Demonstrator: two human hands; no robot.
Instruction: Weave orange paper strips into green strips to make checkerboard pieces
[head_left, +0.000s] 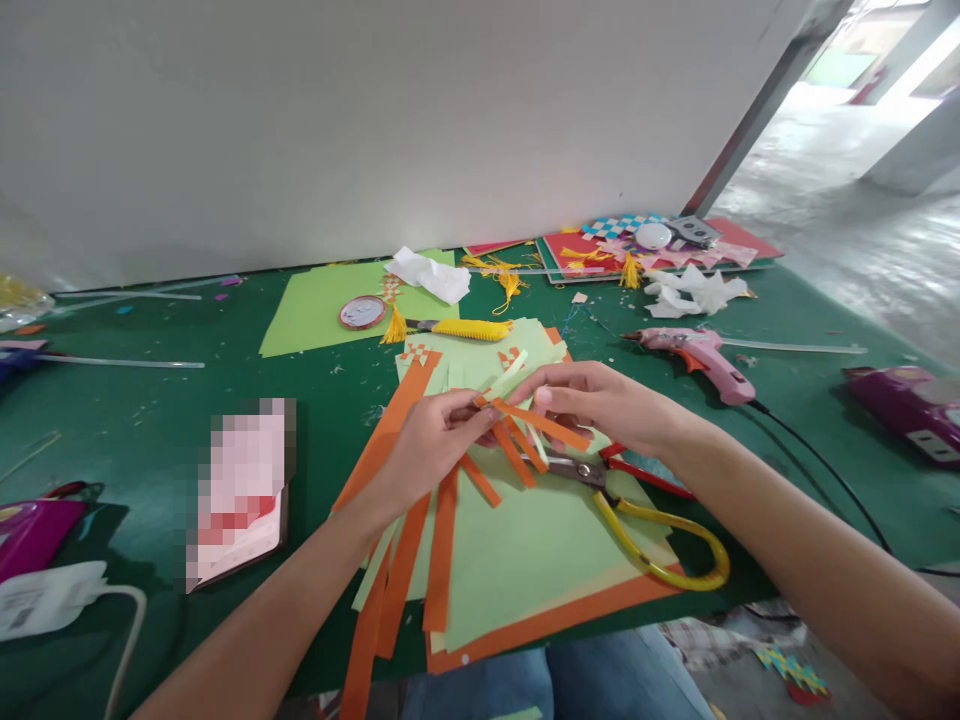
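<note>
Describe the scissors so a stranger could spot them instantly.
On the green table, find the pale green paper. The scissors lie across its right edge. Metal blades and mismatched handles, one red, one yellow, set them apart from the orange strips nearby.

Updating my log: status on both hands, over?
Left hand pinching paper strips. Right hand at the strips, grip unclear. Scissors lie close by, on green paper.
</note>
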